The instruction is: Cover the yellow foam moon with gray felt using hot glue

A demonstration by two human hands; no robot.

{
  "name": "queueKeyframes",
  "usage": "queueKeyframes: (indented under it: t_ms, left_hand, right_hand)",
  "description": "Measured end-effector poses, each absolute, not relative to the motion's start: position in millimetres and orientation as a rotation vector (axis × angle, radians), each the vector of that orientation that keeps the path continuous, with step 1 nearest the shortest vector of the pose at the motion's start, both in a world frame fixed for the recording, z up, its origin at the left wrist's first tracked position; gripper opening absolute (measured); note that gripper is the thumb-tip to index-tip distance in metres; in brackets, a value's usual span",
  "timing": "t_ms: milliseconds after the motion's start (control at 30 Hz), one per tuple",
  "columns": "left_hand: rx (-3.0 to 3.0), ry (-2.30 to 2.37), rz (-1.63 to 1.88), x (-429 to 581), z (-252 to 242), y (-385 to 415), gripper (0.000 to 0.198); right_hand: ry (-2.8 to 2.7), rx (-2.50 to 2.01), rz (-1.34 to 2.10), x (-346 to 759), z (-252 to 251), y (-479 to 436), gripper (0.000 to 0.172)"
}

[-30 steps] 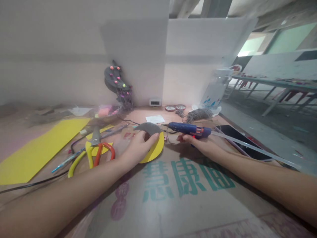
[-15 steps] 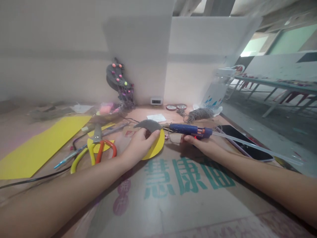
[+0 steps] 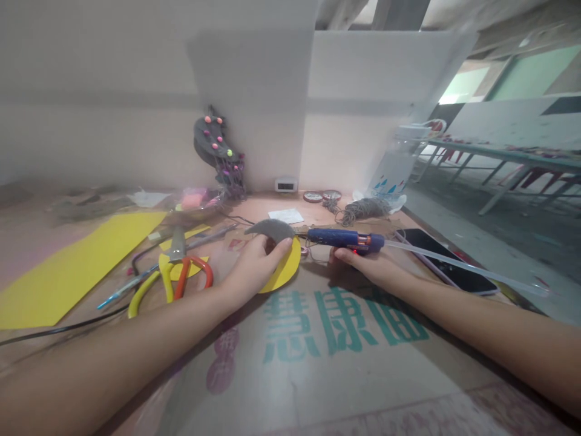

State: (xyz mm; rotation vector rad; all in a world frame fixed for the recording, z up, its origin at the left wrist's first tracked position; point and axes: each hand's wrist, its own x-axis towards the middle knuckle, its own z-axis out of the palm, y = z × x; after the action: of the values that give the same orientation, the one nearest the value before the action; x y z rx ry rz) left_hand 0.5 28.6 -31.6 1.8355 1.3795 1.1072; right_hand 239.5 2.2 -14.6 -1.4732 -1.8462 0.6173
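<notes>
Grey crescent (image 3: 274, 228) and yellow disc (image 3: 287, 269) are pinched over printed cardboard (image 3: 336, 387) by left hand (image 3: 254, 265) — judged light, bendy, best held by the edge — clear of blue glue gun (image 3: 333, 237) gripped by right hand (image 3: 372, 266).
</notes>
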Motion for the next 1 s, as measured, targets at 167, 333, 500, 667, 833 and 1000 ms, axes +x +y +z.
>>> queueKeyframes:
  t_ms: [167,333,500,667,833,1000]
  left_hand:
    - [1.825,1.373,1.089,0.6,-30.1,27.3,0.044]
    - [1.798,1.356,1.066,1.7,-29.0,28.4,0.044]
    - [1.854,1.415,0.982,1.6,-24.9,26.9,0.044]
    - [1.946,1.391,0.939,2.9,-22.0,24.1,0.039]
    - [1.914,1.376,0.951,3.7,-20.5,22.2,0.039]
    - [1.899,1.325,0.965,4.1,-18.8,21.6,0.035]
  right_hand:
    - [-1.86,-1.433,0.652,237.2,-12.5,2.3,0.035]
    - [-1.808,-1.416,0.625,235.9,-8.4,4.0,0.034]
    - [-1.754,-1.322,0.608,242.7,5.9,9.8,0.04]
    - [-1.786,-1.303,0.465,238.5,27.2,31.8,0.034]
    - [-1.854,-1.597,0.39,219.4,31.6,85.9,0.036]
    - [-1.843,-1.655,0.471,209.0,10.8,129.2,0.023]
